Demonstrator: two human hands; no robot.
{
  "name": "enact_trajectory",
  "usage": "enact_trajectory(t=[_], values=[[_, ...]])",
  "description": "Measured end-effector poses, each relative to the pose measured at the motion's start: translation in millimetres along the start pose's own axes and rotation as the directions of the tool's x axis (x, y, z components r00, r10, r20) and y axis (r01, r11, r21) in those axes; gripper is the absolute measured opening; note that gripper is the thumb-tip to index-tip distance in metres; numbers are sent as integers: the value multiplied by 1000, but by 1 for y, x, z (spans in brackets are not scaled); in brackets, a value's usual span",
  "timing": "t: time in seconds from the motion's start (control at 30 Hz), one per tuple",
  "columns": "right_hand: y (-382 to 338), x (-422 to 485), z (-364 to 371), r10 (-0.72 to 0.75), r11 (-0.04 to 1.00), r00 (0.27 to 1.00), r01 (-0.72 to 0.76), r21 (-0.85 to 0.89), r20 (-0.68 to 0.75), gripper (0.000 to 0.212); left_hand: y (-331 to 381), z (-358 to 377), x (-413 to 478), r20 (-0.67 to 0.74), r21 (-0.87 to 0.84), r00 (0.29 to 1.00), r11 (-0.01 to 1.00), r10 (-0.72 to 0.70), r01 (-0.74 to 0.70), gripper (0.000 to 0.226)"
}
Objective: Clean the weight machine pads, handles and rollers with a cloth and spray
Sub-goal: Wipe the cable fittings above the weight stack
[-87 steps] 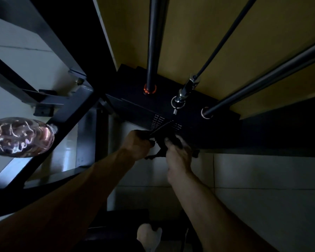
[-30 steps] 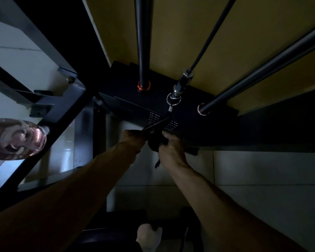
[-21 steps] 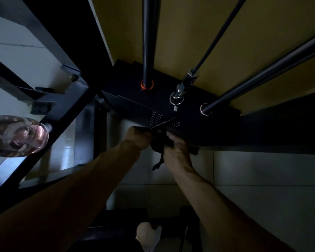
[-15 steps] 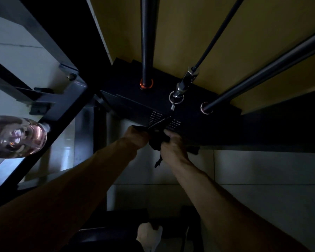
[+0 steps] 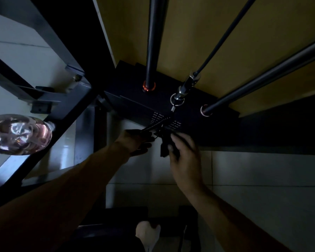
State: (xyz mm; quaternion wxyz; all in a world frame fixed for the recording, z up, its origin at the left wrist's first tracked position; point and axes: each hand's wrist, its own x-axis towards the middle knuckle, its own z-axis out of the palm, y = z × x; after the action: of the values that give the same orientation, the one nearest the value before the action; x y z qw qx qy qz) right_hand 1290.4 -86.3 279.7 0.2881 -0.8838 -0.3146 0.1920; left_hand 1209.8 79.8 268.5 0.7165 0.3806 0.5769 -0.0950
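Note:
I look down on the black weight stack with its two guide rods and the cable connector. A black coiled cord runs from the connector down to my left hand, whose fingers curl round the cord's lower end. A small dark cloth hangs in front of the stack's printed face, pinched by my right hand. At the far left a clear spray bottle with pinkish liquid lies sideways, close to the lens.
Dark steel frame beams cross at the left. A yellow wall panel stands behind the rods. Pale floor tiles lie below, with a foot in a light sock at the bottom edge.
My hands, pressed together on the cloth at the stack's face, have drawn apart. The left hand has shifted left with the cord end; the cloth now hangs from the right hand.

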Motion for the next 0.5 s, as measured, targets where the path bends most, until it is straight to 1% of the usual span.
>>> enact_trajectory(t=[0.07,0.1,0.17,0.2,0.27,0.33,0.37,0.4,0.47,0.5], values=[[-7,12,18,-80,995,997,80,-57,-6,47,4,4,-1,-10,-17,1000,1000,-6,5,14],[-9,16,27,-91,990,996,92,-103,11,51,6,6,-1,-26,-23,1000,1000,-8,7,11],[-11,16,40,-48,988,998,54,-143,44,60,9,9,-1,-55,-3,998,1000,-2,2,14],[-12,13,44,-1,995,999,5,-96,45,62,9,9,0,-62,11,998,1000,9,-8,16],[-18,11,48,104,991,994,-106,83,26,59,7,7,2,-67,45,997,999,29,-26,16],[-27,15,47,244,928,969,-248,278,47,51,6,5,5,-65,95,996,994,64,-57,12],[-29,17,46,325,861,942,-332,384,86,50,7,3,7,-61,129,995,989,81,-72,11],[-28,17,43,426,765,892,-444,466,151,52,8,1,7,-42,172,995,982,92,-83,13],[-21,11,30,634,560,733,-655,506,247,59,12,0,4,1,241,994,965,107,-104,25],[-15,6,24,713,479,649,-727,493,264,60,13,-1,3,14,261,993,958,118,-118,29]])
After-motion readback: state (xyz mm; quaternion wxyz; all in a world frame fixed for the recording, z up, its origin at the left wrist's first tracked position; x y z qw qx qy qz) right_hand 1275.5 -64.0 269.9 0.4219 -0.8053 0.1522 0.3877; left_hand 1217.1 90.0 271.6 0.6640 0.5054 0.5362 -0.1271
